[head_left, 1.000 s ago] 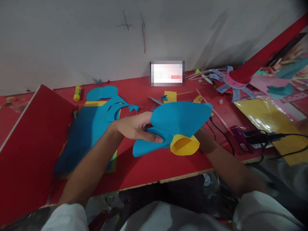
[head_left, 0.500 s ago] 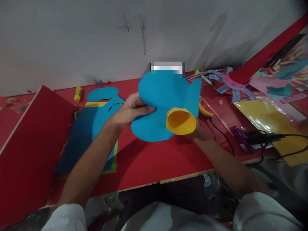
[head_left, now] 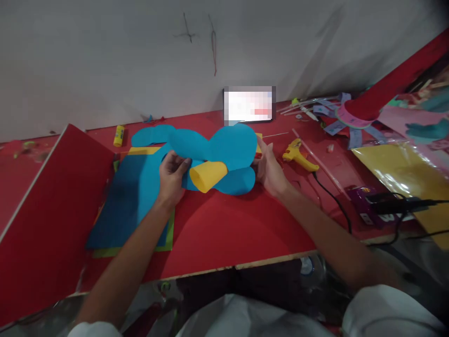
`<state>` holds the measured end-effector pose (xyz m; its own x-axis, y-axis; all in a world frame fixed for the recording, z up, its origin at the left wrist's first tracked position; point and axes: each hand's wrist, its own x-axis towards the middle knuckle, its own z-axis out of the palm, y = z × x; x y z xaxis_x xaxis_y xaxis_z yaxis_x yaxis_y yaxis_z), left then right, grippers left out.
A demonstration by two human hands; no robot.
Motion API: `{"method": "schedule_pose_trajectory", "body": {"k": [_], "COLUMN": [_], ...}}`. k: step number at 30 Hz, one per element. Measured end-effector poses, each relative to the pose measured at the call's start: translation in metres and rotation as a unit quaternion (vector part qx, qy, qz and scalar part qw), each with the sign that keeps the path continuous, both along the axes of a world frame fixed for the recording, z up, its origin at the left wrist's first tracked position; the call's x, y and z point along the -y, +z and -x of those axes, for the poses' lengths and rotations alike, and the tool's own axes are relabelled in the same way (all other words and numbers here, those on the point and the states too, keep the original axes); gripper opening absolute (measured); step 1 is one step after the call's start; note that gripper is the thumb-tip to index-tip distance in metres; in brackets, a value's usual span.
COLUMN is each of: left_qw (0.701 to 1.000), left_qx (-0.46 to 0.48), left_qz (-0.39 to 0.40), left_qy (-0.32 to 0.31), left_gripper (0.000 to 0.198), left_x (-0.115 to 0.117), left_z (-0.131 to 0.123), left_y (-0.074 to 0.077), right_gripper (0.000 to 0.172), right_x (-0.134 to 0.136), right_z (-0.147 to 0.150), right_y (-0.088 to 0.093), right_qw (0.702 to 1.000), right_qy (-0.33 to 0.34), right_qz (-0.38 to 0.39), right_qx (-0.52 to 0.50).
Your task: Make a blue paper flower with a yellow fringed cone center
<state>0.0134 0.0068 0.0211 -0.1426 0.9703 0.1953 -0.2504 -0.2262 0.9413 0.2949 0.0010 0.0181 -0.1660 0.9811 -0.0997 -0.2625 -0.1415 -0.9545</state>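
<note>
"Fingers of the left hand (head_left: 171,177) pinch the blue lobed paper (head_left: 233,146) by its edge. The right hand (head_left: 272,171)?"

"At the opposite edge; pinching or not, one can't tell."

"Why edges?"

"Probably to spare the yellow cone (head_left: 212,174) mid-paper, above the red table (head_left: 228,234)."

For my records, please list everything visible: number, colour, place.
paper flower: 1, blue, centre
cone: 1, yellow, flower's middle
screen: 1, whitish, back
glue stick: 1, yellow, left
glue gun: 1, yellow, right
sheets: several, mostly blue, left
panel: 1, red, left
box: 1, purple, right
pole: 1, red, right
ring: 1, pink, around pole
packet: 1, golden, right
cables: several, black, right
scraps: many, mixed, right
strings: 2, brownish, on grey wall
table: 1, red, beneath
sleeves: 2, white, bottom
left hand: 1, bare, flower's left
right hand: 1, bare, flower's right
</note>
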Motion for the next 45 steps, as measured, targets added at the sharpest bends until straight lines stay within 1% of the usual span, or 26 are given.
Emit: {"method": "schedule_pose_trajectory", "body": {"k": [3, 5, 7, 8, 10, 12, 13, 15, 18, 20, 22, 24, 27, 29, 34, 38, 39, 40, 42, 44, 45], "left_qw": [0.998, 0.996, 0.997, 0.998, 0.999, 0.99, 0.984, 0.973, 0.963, 0.959, 0.959, 0.967, 0.983, 0.988, 0.987, 0.982, 0.981, 0.979, 0.967, 0.94, 0.923], "left_qx": [-0.025, -0.03, -0.028, -0.026, -0.029, -0.046, -0.058, -0.08, -0.092, -0.095, -0.098, -0.095, -0.104, -0.119, -0.154, -0.186, -0.192, -0.196, -0.205, -0.229, -0.251], "left_qz": [-0.013, -0.023, -0.025, -0.017, 0.022, 0.081, 0.11, 0.15, 0.167, 0.169, 0.167, 0.149, 0.082, 0.04, -0.001, -0.024, -0.034, -0.049, -0.09, -0.143, -0.173], "left_qy": [0.047, 0.076, 0.074, 0.052, -0.026, -0.103, -0.129, -0.154, -0.19, -0.205, -0.205, -0.184, -0.126, -0.09, -0.035, -0.001, 0.016, 0.041, 0.12, 0.208, 0.235], "left_gripper": [0.045, 0.049, 0.051, 0.05, 0.053, 0.066, 0.074, 0.085, 0.093, 0.091, 0.083, 0.071, 0.055, 0.049, 0.044, 0.039, 0.039, 0.04, 0.039, 0.039, 0.039], "left_x": [0.004, 0.007, 0.01, 0.012, 0.016, 0.02, 0.021, 0.023, 0.026, 0.026, 0.025, 0.023, 0.018, 0.017, 0.02, 0.018, 0.018, 0.017, 0.019, 0.025, 0.029], "left_z": [-0.002, -0.004, -0.004, -0.003, 0.001, 0.008, 0.011, 0.017, 0.02, 0.018, 0.016, 0.012, 0.008, 0.005, 0.002, -0.001, -0.002, -0.003, -0.004, -0.004, -0.004], "left_y": [-0.001, 0.001, 0.004, 0.005, 0.004, 0.001, 0.0, -0.004, -0.004, -0.001, 0.002, 0.003, 0.001, 0.0, 0.002, 0.003, 0.003, 0.004, 0.006, 0.008, 0.009], "right_gripper": [0.098, 0.098, 0.089, 0.083, 0.074, 0.072, 0.072, 0.072, 0.075, 0.075, 0.072, 0.068, 0.062, 0.06, 0.053, 0.055, 0.054, 0.053, 0.052, 0.055, 0.058], "right_x": [0.002, 0.004, 0.005, 0.006, 0.008, 0.009, 0.01, 0.01, 0.009, 0.009, 0.009, 0.01, 0.011, 0.012, 0.015, 0.014, 0.014, 0.013, 0.013, 0.013, 0.014], "right_z": [0.002, 0.003, 0.002, 0.002, 0.001, 0.0, 0.0, 0.001, 0.004, 0.006, 0.007, 0.006, 0.005, 0.005, 0.008, 0.008, 0.008, 0.008, 0.007, 0.008, 0.008], "right_y": [0.003, 0.003, 0.001, -0.001, -0.005, -0.008, -0.009, -0.011, -0.012, -0.013, -0.013, -0.013, -0.012, -0.01, -0.007, -0.01, -0.011, -0.012, -0.012, -0.011, -0.01], "right_qw": [1.0, 0.999, 0.998, 0.998, 0.999, 1.0, 1.0, 0.999, 0.999, 0.998, 0.998, 0.998, 0.996, 0.994, 0.994, 0.995, 0.995, 0.994, 0.992, 0.992, 0.992], "right_qy": [-0.004, 0.016, 0.032, 0.032, 0.019, 0.012, 0.015, 0.027, 0.034, 0.038, 0.036, 0.022, 0.003, 0.001, -0.012, -0.029, -0.034, -0.039, -0.047, -0.053, -0.053], "right_qz": [-0.012, -0.036, -0.053, -0.054, -0.038, -0.021, -0.019, -0.025, -0.037, -0.04, -0.045, -0.057, -0.078, -0.087, -0.082, -0.07, -0.07, -0.071, -0.078, -0.084, -0.086], "right_qx": [-0.02, -0.026, -0.022, -0.015, 0.0, 0.007, 0.006, 0.003, 0.006, 0.01, 0.016, 0.027, 0.048, 0.065, 0.067, 0.064, 0.069, 0.074, 0.082, 0.082, 0.082]}}
